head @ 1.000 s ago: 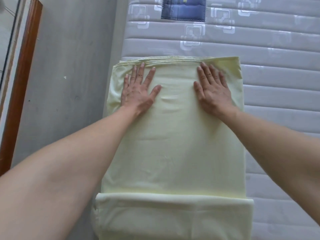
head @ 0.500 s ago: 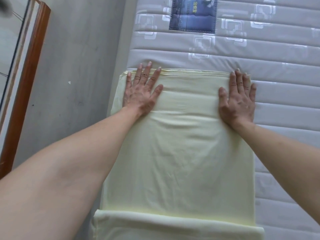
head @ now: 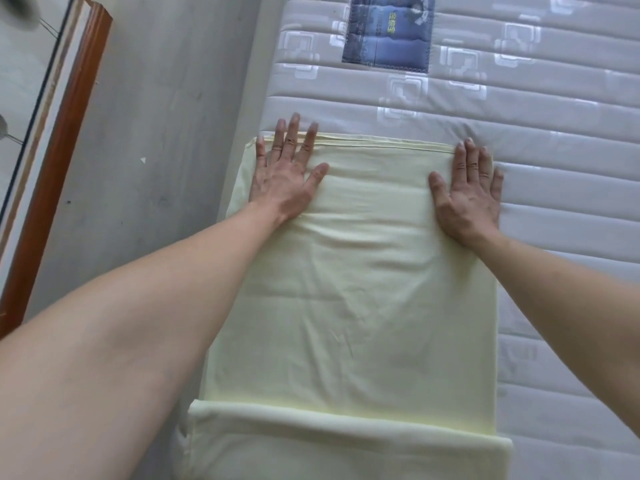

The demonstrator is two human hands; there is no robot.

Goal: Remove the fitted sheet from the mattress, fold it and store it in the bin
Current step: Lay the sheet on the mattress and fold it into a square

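Observation:
The pale yellow fitted sheet (head: 367, 306) lies folded into a long rectangle on the bare grey quilted mattress (head: 554, 140), along its left edge. A thicker folded layer of the sheet sticks out at the near end. My left hand (head: 287, 174) lies flat, fingers spread, on the sheet's far left corner. My right hand (head: 465, 195) presses flat on the far right corner, fingertips at the fold's edge. Neither hand grips the cloth. No bin is in view.
A blue label (head: 388, 29) is sewn on the mattress beyond the sheet. Grey concrete floor (head: 145, 150) runs along the mattress's left side. A brown wooden frame (head: 59, 161) stands at the far left.
My right hand has slid from the middle of the sheet's far edge out to its right corner. My left hand has shifted slightly toward the far left corner.

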